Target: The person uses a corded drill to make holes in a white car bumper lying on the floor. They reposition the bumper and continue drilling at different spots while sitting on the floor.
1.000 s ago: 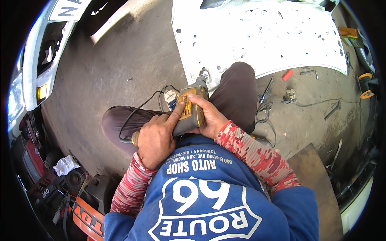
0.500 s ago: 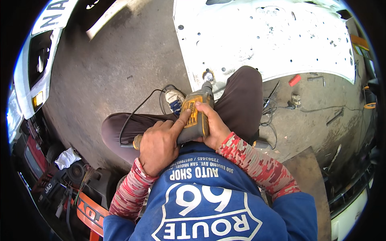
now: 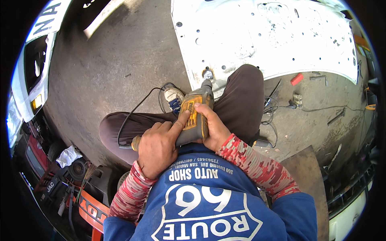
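A yellow-and-black power drill (image 3: pixel 200 120) lies across my lap, its chuck pointing away from me. My left hand (image 3: pixel 158 144) wraps its rear part, with the index finger stretched along the yellow housing. From the other side my right hand (image 3: pixel 214 127) grips the body, thumb on top. The drill's front end meets or nearly meets a bare, scorched metal patch (image 3: pixel 208 75) at the near corner of a white car body panel (image 3: pixel 245 36); whether the tip touches is hidden. The black cord (image 3: pixel 132 116) loops from the drill's rear over my left leg.
A shoe (image 3: pixel 174 97) rests beside the drill. To the right on the concrete floor (image 3: pixel 108 72) lie a red block (image 3: pixel 296 79), a hex key (image 3: pixel 321 79), a loose cable (image 3: pixel 333 109) and another tool (image 3: pixel 262 143). A white vehicle part (image 3: pixel 38 76) stands at left, above assorted car parts.
The view has shifted slightly. Both hands keep their hold on the drill, and its front end stays at the scorched patch.
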Demonstrator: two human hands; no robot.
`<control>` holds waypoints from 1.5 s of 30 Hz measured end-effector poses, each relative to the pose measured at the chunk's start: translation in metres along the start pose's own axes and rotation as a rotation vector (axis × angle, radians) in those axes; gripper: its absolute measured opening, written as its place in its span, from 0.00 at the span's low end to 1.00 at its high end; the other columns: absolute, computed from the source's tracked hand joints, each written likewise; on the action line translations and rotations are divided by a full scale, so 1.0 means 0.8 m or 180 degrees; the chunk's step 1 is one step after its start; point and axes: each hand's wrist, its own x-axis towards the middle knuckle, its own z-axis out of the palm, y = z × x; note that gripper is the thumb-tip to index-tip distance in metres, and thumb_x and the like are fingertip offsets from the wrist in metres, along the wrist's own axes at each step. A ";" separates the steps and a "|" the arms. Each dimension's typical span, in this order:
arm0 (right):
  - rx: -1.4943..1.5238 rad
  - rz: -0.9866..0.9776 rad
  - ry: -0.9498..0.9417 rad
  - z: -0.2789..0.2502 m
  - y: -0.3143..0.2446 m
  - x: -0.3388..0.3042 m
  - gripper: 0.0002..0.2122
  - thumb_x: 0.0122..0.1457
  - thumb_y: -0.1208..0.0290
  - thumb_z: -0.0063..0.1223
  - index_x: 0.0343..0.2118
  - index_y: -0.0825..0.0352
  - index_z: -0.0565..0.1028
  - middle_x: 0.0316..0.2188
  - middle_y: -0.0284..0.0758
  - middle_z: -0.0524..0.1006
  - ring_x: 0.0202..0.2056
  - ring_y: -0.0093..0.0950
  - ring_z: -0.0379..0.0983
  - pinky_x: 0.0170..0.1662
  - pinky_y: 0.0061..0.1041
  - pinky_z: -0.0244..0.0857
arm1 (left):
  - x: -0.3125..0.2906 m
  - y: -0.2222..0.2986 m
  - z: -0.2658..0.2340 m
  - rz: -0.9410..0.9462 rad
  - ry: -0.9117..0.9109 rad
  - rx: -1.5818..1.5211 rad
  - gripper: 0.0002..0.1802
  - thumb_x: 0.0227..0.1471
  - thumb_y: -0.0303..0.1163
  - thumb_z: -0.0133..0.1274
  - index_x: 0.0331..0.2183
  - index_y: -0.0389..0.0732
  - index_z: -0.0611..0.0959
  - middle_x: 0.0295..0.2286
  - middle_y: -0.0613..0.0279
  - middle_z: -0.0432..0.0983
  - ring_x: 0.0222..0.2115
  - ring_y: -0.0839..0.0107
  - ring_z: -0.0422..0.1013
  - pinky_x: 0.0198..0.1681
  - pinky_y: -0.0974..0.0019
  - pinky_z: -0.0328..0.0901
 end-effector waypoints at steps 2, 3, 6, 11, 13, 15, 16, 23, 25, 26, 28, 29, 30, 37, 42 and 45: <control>-0.0003 0.0004 -0.0010 -0.001 0.000 0.001 0.29 0.66 0.45 0.61 0.62 0.61 0.75 0.49 0.36 0.84 0.46 0.32 0.85 0.50 0.49 0.81 | 0.000 0.001 0.001 -0.0003 -0.0003 0.0032 0.49 0.42 0.21 0.66 0.69 0.48 0.77 0.36 0.55 0.85 0.35 0.53 0.80 0.41 0.51 0.75; -0.0010 0.0004 -0.0003 -0.001 0.000 0.001 0.29 0.66 0.45 0.61 0.62 0.61 0.75 0.49 0.36 0.84 0.46 0.32 0.85 0.50 0.49 0.81 | 0.000 0.001 0.001 -0.0029 -0.0022 0.0007 0.49 0.43 0.21 0.66 0.69 0.48 0.78 0.36 0.55 0.85 0.35 0.53 0.80 0.41 0.51 0.75; -0.0025 0.0000 -0.0020 -0.002 0.000 0.001 0.29 0.67 0.45 0.61 0.62 0.61 0.75 0.50 0.37 0.84 0.46 0.33 0.85 0.50 0.49 0.81 | -0.001 0.001 0.001 -0.0037 -0.0016 0.0018 0.49 0.43 0.21 0.66 0.69 0.49 0.77 0.35 0.54 0.85 0.34 0.53 0.80 0.41 0.51 0.75; -0.0019 0.0004 -0.0027 0.002 -0.003 -0.002 0.29 0.67 0.46 0.61 0.63 0.61 0.75 0.49 0.37 0.84 0.46 0.33 0.85 0.50 0.49 0.81 | -0.001 0.003 0.001 -0.0090 0.0007 0.0076 0.50 0.43 0.21 0.65 0.70 0.51 0.76 0.33 0.55 0.83 0.33 0.53 0.80 0.40 0.51 0.75; -0.0022 0.0005 -0.0041 0.003 -0.007 -0.004 0.28 0.67 0.47 0.60 0.62 0.61 0.75 0.49 0.37 0.84 0.46 0.33 0.85 0.50 0.47 0.81 | -0.001 0.007 0.003 -0.0148 -0.0001 0.0107 0.51 0.43 0.20 0.64 0.70 0.53 0.76 0.32 0.55 0.83 0.33 0.52 0.79 0.40 0.51 0.75; -0.0004 -0.0057 -0.0043 0.002 -0.010 -0.006 0.27 0.67 0.48 0.60 0.62 0.62 0.75 0.48 0.37 0.84 0.46 0.33 0.85 0.49 0.46 0.82 | 0.001 0.012 0.005 -0.0241 -0.0072 0.0149 0.52 0.43 0.19 0.63 0.71 0.54 0.75 0.32 0.55 0.82 0.33 0.52 0.80 0.40 0.51 0.75; 0.0006 -0.0071 -0.0091 0.002 -0.011 -0.007 0.27 0.67 0.48 0.60 0.62 0.62 0.75 0.48 0.37 0.84 0.46 0.33 0.85 0.49 0.46 0.82 | 0.002 0.014 0.006 -0.0223 -0.0033 0.0143 0.52 0.43 0.19 0.63 0.71 0.54 0.74 0.32 0.55 0.82 0.33 0.52 0.80 0.40 0.50 0.75; 0.0168 -0.0210 -0.0123 0.003 -0.021 0.000 0.24 0.68 0.55 0.60 0.60 0.67 0.74 0.47 0.39 0.83 0.46 0.33 0.84 0.50 0.41 0.81 | 0.012 0.020 0.001 -0.0364 -0.0125 0.0056 0.54 0.42 0.20 0.62 0.72 0.54 0.73 0.29 0.52 0.81 0.31 0.50 0.80 0.37 0.47 0.76; 0.0306 -0.0287 -0.0195 0.003 -0.022 0.002 0.23 0.69 0.58 0.60 0.60 0.69 0.74 0.47 0.39 0.83 0.45 0.33 0.84 0.50 0.39 0.80 | 0.015 0.022 0.000 -0.0370 -0.0126 0.0102 0.51 0.44 0.22 0.62 0.72 0.54 0.74 0.29 0.53 0.80 0.29 0.51 0.80 0.35 0.49 0.76; 0.0317 -0.0315 -0.0161 0.004 -0.022 0.003 0.23 0.69 0.59 0.60 0.60 0.69 0.74 0.47 0.40 0.83 0.45 0.33 0.84 0.51 0.39 0.80 | 0.016 0.023 -0.001 -0.0350 -0.0137 0.0170 0.50 0.46 0.23 0.62 0.71 0.54 0.74 0.28 0.54 0.80 0.28 0.53 0.79 0.34 0.51 0.76; 0.0403 -0.0319 -0.0083 0.004 -0.022 0.003 0.23 0.68 0.60 0.61 0.59 0.71 0.74 0.47 0.40 0.83 0.45 0.33 0.84 0.51 0.38 0.79 | 0.018 0.024 -0.002 -0.0318 -0.0144 0.0248 0.47 0.48 0.25 0.62 0.71 0.53 0.75 0.28 0.55 0.79 0.27 0.56 0.79 0.32 0.54 0.76; 0.0407 -0.0338 -0.0084 0.004 -0.022 0.002 0.23 0.68 0.60 0.61 0.59 0.71 0.74 0.47 0.41 0.83 0.45 0.33 0.83 0.51 0.38 0.79 | 0.019 0.025 -0.003 -0.0309 -0.0136 0.0259 0.47 0.48 0.25 0.62 0.71 0.53 0.75 0.27 0.55 0.79 0.27 0.56 0.79 0.32 0.54 0.76; 0.0419 -0.0333 -0.0066 0.004 -0.022 0.002 0.23 0.68 0.60 0.61 0.60 0.71 0.74 0.47 0.41 0.83 0.45 0.33 0.83 0.52 0.38 0.79 | 0.021 0.026 -0.004 -0.0329 -0.0195 0.0294 0.46 0.48 0.25 0.62 0.70 0.53 0.75 0.27 0.55 0.79 0.27 0.56 0.79 0.31 0.54 0.75; 0.0502 -0.0275 0.0013 0.013 -0.030 0.003 0.24 0.67 0.61 0.62 0.59 0.72 0.75 0.47 0.41 0.83 0.45 0.33 0.83 0.52 0.37 0.79 | 0.033 0.025 -0.016 -0.0471 -0.0346 0.0083 0.55 0.40 0.20 0.63 0.72 0.52 0.73 0.28 0.52 0.80 0.29 0.49 0.79 0.36 0.47 0.76; 0.0540 -0.0260 0.0125 0.022 -0.037 0.000 0.24 0.67 0.61 0.63 0.58 0.74 0.75 0.46 0.42 0.83 0.45 0.33 0.83 0.51 0.36 0.78 | 0.043 0.025 -0.025 -0.0597 -0.0497 -0.0011 0.55 0.39 0.20 0.63 0.71 0.53 0.73 0.29 0.51 0.80 0.30 0.48 0.80 0.37 0.46 0.75; 0.0650 -0.0304 0.0125 0.030 -0.042 0.004 0.23 0.67 0.63 0.64 0.58 0.75 0.76 0.46 0.42 0.83 0.44 0.33 0.83 0.51 0.36 0.78 | 0.050 0.020 -0.033 -0.0669 -0.0582 -0.0098 0.55 0.38 0.20 0.64 0.71 0.53 0.73 0.30 0.50 0.82 0.32 0.46 0.81 0.39 0.46 0.75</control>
